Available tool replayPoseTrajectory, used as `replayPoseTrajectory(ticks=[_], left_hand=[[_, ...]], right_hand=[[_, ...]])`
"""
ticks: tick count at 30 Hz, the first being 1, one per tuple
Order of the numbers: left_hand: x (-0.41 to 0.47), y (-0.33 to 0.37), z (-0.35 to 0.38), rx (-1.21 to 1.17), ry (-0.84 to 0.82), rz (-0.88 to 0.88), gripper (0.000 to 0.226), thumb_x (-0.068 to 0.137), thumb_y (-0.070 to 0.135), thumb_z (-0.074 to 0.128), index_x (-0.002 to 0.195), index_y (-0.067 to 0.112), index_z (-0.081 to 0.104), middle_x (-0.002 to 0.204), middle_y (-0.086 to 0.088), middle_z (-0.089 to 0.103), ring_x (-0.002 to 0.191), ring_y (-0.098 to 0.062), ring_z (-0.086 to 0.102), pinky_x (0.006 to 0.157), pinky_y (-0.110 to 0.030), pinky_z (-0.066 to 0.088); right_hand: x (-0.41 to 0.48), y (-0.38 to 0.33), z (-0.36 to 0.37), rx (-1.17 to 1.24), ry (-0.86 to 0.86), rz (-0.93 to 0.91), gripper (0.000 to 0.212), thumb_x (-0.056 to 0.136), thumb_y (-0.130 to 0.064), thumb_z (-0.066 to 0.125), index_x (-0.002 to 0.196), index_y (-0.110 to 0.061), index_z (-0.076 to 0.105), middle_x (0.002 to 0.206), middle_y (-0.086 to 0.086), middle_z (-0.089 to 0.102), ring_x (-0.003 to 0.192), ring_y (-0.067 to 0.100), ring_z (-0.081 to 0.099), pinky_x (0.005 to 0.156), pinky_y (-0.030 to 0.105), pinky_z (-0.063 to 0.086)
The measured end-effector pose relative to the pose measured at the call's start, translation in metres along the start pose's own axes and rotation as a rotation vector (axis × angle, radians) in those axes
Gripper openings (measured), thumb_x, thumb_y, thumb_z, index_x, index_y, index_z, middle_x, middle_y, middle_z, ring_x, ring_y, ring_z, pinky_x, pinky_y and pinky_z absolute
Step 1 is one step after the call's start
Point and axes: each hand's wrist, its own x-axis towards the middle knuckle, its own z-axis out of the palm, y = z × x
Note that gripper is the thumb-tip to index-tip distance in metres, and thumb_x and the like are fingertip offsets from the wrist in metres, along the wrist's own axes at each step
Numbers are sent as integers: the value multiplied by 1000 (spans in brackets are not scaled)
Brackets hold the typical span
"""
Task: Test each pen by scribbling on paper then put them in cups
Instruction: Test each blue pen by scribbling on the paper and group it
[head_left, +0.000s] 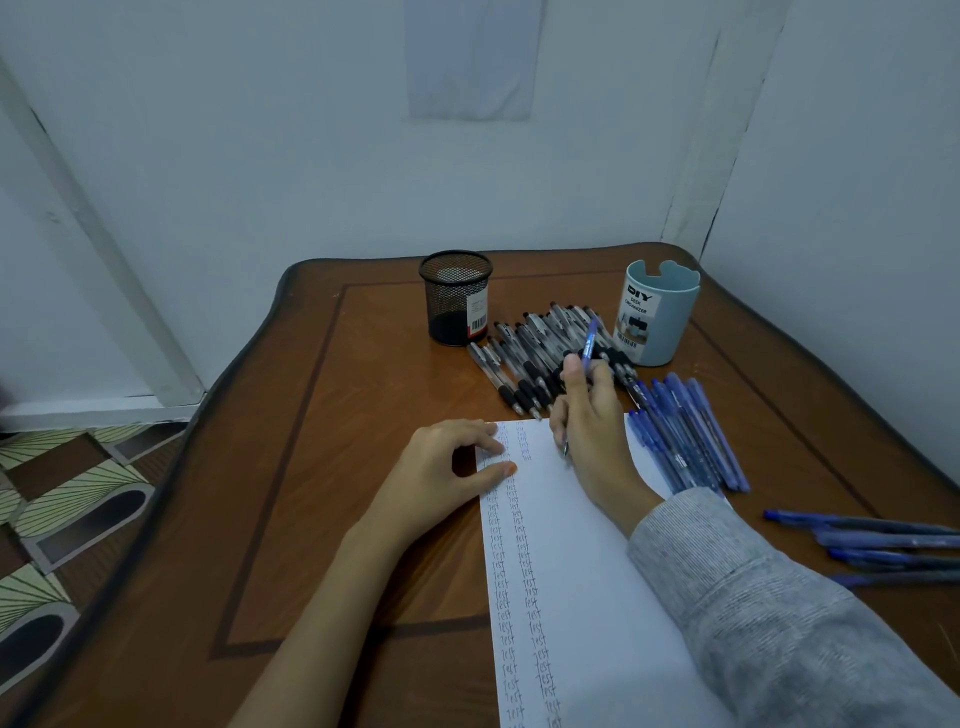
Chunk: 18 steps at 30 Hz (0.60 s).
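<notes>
My right hand (592, 431) grips a blue pen (588, 345) in a writing hold, its tip on the white paper (576, 582) near the top. Two columns of the written word "test" run down the paper's left side. My left hand (441, 473) rests on the paper's upper left corner, fingers pressing it flat. A black mesh cup (457, 296) stands at the back, and a pale blue cup (657, 317) labelled DIY stands to its right. Between them lies a pile of black pens (524, 358). A row of blue pens (691, 431) lies right of the paper.
Several more blue pens (883, 545) lie at the right edge of the brown wooden table (322, 467). White walls close in behind and to the right. Patterned floor tiles (62, 519) show past the table's left edge.
</notes>
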Motion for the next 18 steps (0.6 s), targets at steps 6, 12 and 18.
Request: replayPoseTrajectory(ticks=[6,12,18], left_hand=[[0,6,2,90,-7,2,27,85,37,68,106,20,71,124,6,63,118,-3,52,102,-32,44],[-2,7,7,153,28,12,19,89,32,64,104,20,69,124,7,62,118,-5,52,99,-28,44],[-2,3,8,130,53,30,18,89,32,61,100,21,69,118,9,63,114,-2,53,97,-27,45]], right_hand=[[-2,0,1,2,-7,-14,30,104,-27,36,98,-11,61,46,-2,38,36,6,30,36,19,26],[-4,-1,1,-18,-8,-42,30,104,-28,35,105,-13,60,45,-1,38,35,7,30,34,19,26],[-8,-5,0,-2,-85,-52,32,102,-31,42,99,-8,64,44,3,38,32,8,31,32,20,26]])
